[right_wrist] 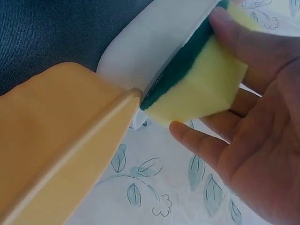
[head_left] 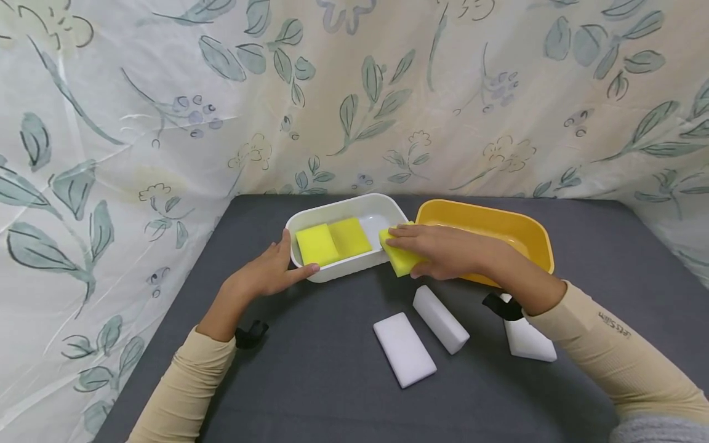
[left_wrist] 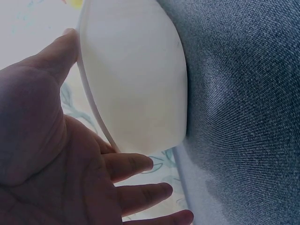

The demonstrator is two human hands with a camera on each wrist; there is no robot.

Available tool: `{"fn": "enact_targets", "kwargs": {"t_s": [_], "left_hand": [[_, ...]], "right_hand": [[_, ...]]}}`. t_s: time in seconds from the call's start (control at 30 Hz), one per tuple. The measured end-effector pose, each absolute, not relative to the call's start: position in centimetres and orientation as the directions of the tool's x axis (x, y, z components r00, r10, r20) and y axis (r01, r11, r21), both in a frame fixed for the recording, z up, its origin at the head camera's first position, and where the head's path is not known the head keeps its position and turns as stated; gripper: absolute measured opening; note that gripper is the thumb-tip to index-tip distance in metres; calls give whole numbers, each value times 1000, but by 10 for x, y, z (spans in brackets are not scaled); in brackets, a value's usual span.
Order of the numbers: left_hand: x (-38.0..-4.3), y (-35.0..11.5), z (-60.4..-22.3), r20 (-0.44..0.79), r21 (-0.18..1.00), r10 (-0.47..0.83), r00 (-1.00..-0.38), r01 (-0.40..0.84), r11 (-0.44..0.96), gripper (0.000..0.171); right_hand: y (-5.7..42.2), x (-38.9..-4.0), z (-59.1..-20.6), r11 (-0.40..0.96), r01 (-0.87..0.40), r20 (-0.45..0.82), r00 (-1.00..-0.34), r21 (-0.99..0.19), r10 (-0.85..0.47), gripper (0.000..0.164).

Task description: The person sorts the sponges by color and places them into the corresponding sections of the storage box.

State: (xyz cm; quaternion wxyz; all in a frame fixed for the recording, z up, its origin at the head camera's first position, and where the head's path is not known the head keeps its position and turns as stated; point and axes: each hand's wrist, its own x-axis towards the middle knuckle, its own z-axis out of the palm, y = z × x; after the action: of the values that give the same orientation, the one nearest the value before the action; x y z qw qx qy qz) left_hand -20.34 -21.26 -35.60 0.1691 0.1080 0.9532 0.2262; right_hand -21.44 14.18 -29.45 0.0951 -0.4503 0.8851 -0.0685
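My right hand grips a yellow sponge over the right end of the white tray. In the right wrist view, the sponge shows a dark green scouring layer turned toward the tray's rim, with thumb and fingers on its yellow sides. Two more yellow sponges lie in the tray's left part. My left hand rests at the tray's left end, its thumb along the front rim. The left wrist view shows that hand's fingers fairly straight and spread beside the tray wall.
A yellow-orange tray stands to the right, partly hidden by my right forearm. Two white blocks lie on the dark cloth in front, and another white piece sits under the right wrist. A floral curtain hangs behind the table.
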Motion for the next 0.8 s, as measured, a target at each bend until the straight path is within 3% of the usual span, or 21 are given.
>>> {"fn": "enact_targets", "kwargs": {"t_s": [0.47, 0.8], "left_hand": [[-204, -212, -355, -265, 482, 281, -922, 126, 867, 120], [-208, -213, -347, -278, 478, 289, -916, 130, 869, 119]], "right_hand": [[139, -223, -294, 526, -822, -8, -538, -218, -843, 60], [133, -230, -291, 555, -799, -19, -567, -233, -824, 57]]}}
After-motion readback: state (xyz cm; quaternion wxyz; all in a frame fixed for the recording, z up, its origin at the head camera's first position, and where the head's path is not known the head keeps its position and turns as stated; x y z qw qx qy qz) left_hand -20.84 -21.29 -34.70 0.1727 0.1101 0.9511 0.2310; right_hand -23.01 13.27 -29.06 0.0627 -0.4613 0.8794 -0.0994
